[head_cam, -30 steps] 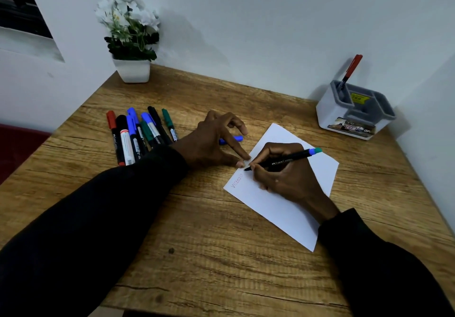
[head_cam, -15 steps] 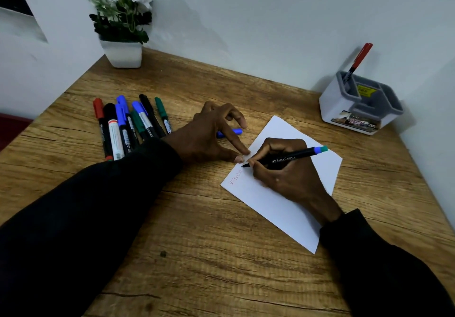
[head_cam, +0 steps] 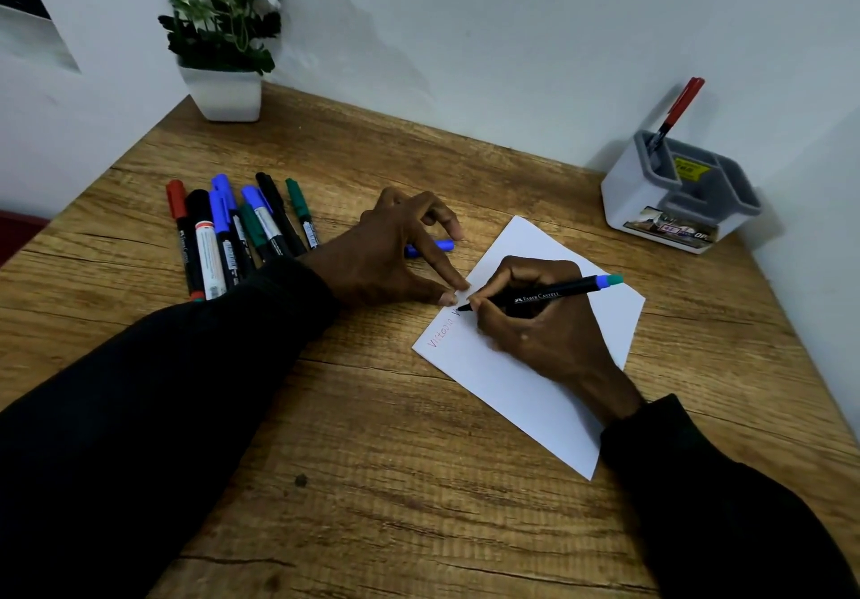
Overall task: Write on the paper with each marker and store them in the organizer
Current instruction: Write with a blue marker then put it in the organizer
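Note:
A white sheet of paper (head_cam: 521, 393) lies tilted on the wooden desk, with red writing near its left corner. My right hand (head_cam: 544, 324) grips a black marker (head_cam: 549, 293) with a blue-green end, its tip touching the paper beside the red word. My left hand (head_cam: 395, 249) presses thumb and forefinger on the paper's left edge and holds a blue cap (head_cam: 430, 246) under its fingers. Several capped markers (head_cam: 232, 235) in red, black, blue and green lie in a row at the left. The white-and-grey organizer (head_cam: 675, 198) at the back right holds one red marker (head_cam: 677, 109).
A white pot with white flowers (head_cam: 223, 40) stands in the back left corner against the wall. Walls close the desk at the back and right. Bare desk wood (head_cam: 372, 482) stretches toward the front edge.
The view has shifted a little toward the desk. My right hand's marker tip has edged along the paper, and a dark stroke now follows the red word. My left hand stays put.

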